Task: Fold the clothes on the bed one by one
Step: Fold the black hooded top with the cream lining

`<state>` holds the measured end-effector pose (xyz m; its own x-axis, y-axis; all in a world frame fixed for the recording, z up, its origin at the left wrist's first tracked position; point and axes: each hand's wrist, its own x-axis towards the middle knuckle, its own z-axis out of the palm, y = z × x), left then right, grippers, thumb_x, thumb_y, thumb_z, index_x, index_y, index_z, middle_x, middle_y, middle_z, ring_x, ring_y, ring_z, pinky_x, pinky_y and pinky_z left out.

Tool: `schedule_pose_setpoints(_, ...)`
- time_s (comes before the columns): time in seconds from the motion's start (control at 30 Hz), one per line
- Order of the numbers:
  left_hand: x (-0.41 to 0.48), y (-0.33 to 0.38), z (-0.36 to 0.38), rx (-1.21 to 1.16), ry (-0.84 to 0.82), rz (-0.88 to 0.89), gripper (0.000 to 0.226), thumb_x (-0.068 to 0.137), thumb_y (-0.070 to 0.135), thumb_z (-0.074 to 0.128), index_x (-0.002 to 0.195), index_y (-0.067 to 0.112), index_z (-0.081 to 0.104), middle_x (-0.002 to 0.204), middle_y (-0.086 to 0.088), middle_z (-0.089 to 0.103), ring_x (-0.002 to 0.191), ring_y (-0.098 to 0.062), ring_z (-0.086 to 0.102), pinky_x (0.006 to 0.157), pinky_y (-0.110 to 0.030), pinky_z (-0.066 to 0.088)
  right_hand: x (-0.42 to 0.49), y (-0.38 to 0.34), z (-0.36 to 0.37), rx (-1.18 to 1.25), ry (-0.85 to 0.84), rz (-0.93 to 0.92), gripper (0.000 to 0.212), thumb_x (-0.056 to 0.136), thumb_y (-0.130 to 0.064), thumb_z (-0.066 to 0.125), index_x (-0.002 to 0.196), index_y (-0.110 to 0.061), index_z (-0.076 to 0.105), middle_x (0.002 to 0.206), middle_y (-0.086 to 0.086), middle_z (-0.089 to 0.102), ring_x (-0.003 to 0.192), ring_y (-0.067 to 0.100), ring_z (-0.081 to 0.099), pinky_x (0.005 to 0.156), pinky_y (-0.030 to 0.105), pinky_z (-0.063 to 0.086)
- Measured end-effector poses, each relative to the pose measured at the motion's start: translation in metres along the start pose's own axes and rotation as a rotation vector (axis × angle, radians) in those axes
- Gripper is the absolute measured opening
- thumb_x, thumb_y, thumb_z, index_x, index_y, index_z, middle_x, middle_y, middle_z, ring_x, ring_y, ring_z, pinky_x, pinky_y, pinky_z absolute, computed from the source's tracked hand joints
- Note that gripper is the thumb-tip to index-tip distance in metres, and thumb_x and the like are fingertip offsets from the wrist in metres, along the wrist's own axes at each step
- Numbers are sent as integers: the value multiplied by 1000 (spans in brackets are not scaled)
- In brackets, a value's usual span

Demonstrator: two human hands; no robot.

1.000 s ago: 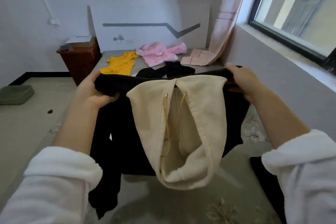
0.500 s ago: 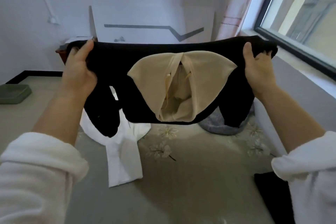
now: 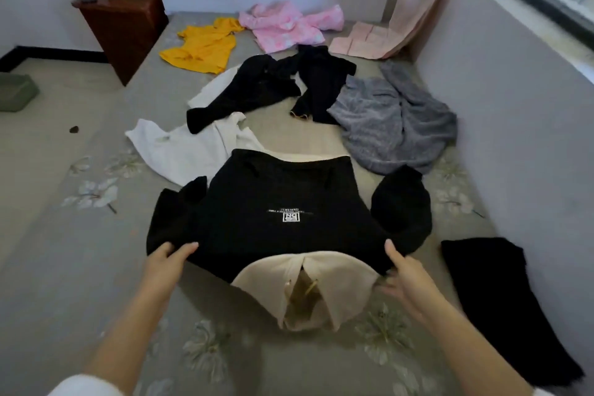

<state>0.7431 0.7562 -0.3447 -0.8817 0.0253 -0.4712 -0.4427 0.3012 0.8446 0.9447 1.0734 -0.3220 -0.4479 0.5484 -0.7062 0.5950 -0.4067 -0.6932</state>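
Note:
A black hoodie [image 3: 283,202] with a small white logo lies spread flat on the bed [image 3: 80,267], its cream hood [image 3: 308,286] pointing towards me. My left hand [image 3: 168,259] grips the hoodie's left shoulder, thumb on top of the fabric. At the right shoulder my right hand [image 3: 403,276] holds the cloth, thumb on top and fingers under the edge. Both sleeves lie bunched at the sides.
Further up the bed lie a white garment [image 3: 180,148], black clothes [image 3: 273,87], a grey sweater [image 3: 392,119], a yellow top [image 3: 202,45] and a pink one [image 3: 286,26]. A folded black item [image 3: 501,299] sits at my right by the wall. A brown cabinet [image 3: 122,22] stands left.
The hoodie was held up in the air by its shoulders; now it has been swung down and laid flat on the bed, logo side up, both hands still at the shoulders.

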Motion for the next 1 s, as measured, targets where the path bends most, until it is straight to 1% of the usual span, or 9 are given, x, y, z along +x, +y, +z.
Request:
schedule_pose_setpoints(0.07, 0, -47, 7, -31, 26, -279, 44, 91, 23, 62, 130, 6, 48, 117, -4, 56, 116, -38, 52, 92, -41, 45, 8, 42, 16, 63, -2, 228, 49, 95, -47, 51, 124, -7, 51, 114, 25, 65, 103, 43, 63, 86, 52, 54)
schedule_pose_setpoints(0.2, -7, -103, 14, -101, -41, -616, 32, 97, 21, 52, 116, -4, 55, 78, -11, 55, 63, -23, 52, 45, -28, 46, 14, 98, 38, -51, 67, 344, 45, 100, -39, 44, 126, -3, 51, 77, 13, 66, 61, 25, 64, 55, 33, 51)
schedule_pose_setpoints(0.47, -30, -159, 24, -24, -209, -666, 13, 71, 9, 61, 80, 8, 50, 86, -15, 52, 77, -25, 51, 68, -35, 41, 16, 139, 51, 115, 114, 402, 28, 98, -31, 51, 97, -3, 54, 87, 22, 64, 71, 25, 61, 57, 31, 50)
schedule_pose_setpoints(0.63, -55, -190, 49, 384, -496, -485, 35, 91, -5, 47, 114, 21, 50, 101, -4, 59, 79, -15, 53, 63, -21, 44, 20, 171, 49, -180, -26, 401, 32, 51, 3, 63, 82, -6, 59, 71, 10, 56, 67, 25, 54, 57, 28, 42)
schedule_pose_setpoints(0.7, -54, -208, 50, 415, -575, -461, 45, 83, -2, 62, 117, 24, 50, 109, -5, 62, 95, -19, 59, 78, -26, 51, 22, 191, 51, -650, -184, 300, 52, 62, 2, 60, 113, -8, 59, 104, 15, 57, 92, 28, 57, 73, 35, 47)
schedule_pose_setpoints(0.77, -54, -221, 50, 519, -626, -406, 46, 70, 6, 74, 109, 25, 57, 105, -4, 66, 107, -26, 61, 92, -39, 50, 22, 212, 51, -1177, -249, 205, 72, 78, -9, 59, 143, -15, 31, 148, 10, 26, 138, 30, 27, 107, 44, 32)
schedule_pose_setpoints(0.83, -48, -229, 50, 752, -633, -254, 29, 77, 18, 72, 105, 22, 65, 108, -6, 63, 115, -28, 53, 96, -37, 45, 21, 222, 53, -1492, -188, 90, 75, 85, -26, 60, 148, -19, 18, 155, 6, 10, 146, 29, 6, 114, 47, 17)
schedule_pose_setpoints(0.9, -39, -231, 49, 965, -607, -39, 27, 86, 36, 62, 108, 21, 68, 114, -2, 50, 118, -23, 39, 93, -32, 36, 27, 224, 53, -1540, -173, -12, 57, 94, -40, 50, 143, -18, 31, 149, 6, 29, 142, 27, 22, 113, 44, 23)
schedule_pose_setpoints(1.0, -32, -215, 44, 727, -651, 8, 36, 84, 48, 56, 101, 19, 69, 103, 8, 57, 105, -12, 48, 85, -29, 42, 34, 213, 51, -1123, -286, -60, 29, 101, -31, 43, 121, -16, 56, 115, 3, 61, 113, 23, 56, 86, 21, 44)
